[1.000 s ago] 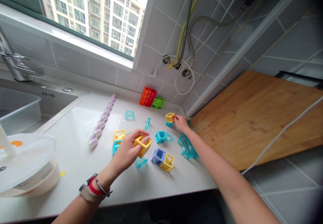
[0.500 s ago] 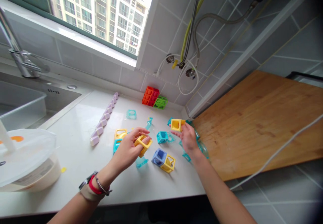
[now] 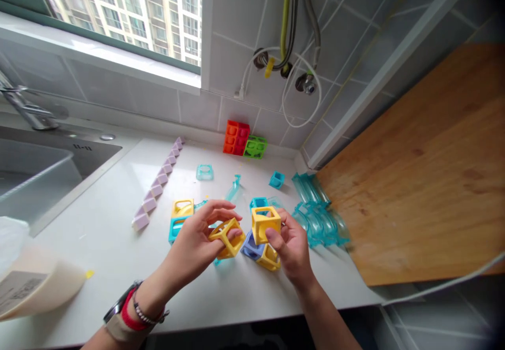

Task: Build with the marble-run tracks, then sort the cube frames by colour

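Note:
My left hand [image 3: 195, 247] is closed around a yellow open-frame cube [image 3: 228, 238], held tilted just above the white counter [image 3: 110, 223]. My right hand [image 3: 291, 247] grips a second yellow cube [image 3: 265, 223] upright, close beside the first; the two cubes are a small gap apart. Under my right hand lie a joined blue cube [image 3: 249, 246] and yellow cube [image 3: 270, 258]. A yellow-and-teal pair [image 3: 180, 216] rests left of my left hand.
Clear teal curved track pieces [image 3: 319, 213] lie by the wooden board [image 3: 426, 181]. Orange and green blocks [image 3: 241, 140] stand at the wall. A lilac zigzag strip [image 3: 157, 188], small teal cubes [image 3: 276, 179], a sink [image 3: 35, 171] and a tub [image 3: 35, 287] at left.
My right hand lifted the yellow cube from the far side of the counter and brought it toward me, next to the cube in my left hand. The view shifted right and down.

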{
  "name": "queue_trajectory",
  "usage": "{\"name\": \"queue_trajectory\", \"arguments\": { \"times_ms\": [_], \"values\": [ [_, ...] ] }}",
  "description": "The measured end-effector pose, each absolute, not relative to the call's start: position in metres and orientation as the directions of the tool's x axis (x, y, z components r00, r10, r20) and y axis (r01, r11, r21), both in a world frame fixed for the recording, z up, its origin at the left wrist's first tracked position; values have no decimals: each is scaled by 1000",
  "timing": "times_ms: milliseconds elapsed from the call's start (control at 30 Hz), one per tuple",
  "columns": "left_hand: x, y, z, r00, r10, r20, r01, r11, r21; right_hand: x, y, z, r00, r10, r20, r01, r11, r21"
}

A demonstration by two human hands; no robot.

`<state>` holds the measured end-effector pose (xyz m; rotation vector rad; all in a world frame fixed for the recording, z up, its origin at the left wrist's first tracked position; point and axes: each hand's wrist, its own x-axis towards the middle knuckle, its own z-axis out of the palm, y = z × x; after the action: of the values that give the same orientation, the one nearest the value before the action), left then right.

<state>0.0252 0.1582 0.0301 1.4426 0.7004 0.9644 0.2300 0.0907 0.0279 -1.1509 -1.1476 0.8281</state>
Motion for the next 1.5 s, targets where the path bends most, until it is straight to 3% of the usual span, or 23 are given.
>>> {"name": "queue_trajectory", "arguments": {
  "times_ms": [233, 633, 900, 1033, 1500],
  "values": [
    [32, 156, 32, 389, 903, 183, 8, -202, 979, 234, 76, 20, 173, 937, 302, 190, 269, -944],
    [29, 151, 24, 437, 870, 230, 110, -305, 946, 229, 70, 14, 119, 929, 351, 274, 309, -911],
    [25, 148, 33, 408, 792, 454, 184, -558, 809, 231, 70, 22, 1, 844, 536, 328, 506, -798],
    [24, 146, 39, 402, 749, 527, 218, -637, 740, 231, 68, 20, -11, 830, 557, 308, 533, -788],
    [23, 147, 37, 457, 702, 547, 199, -680, 706, 232, 64, 17, -54, 810, 584, 355, 562, -747]
  ]
}}
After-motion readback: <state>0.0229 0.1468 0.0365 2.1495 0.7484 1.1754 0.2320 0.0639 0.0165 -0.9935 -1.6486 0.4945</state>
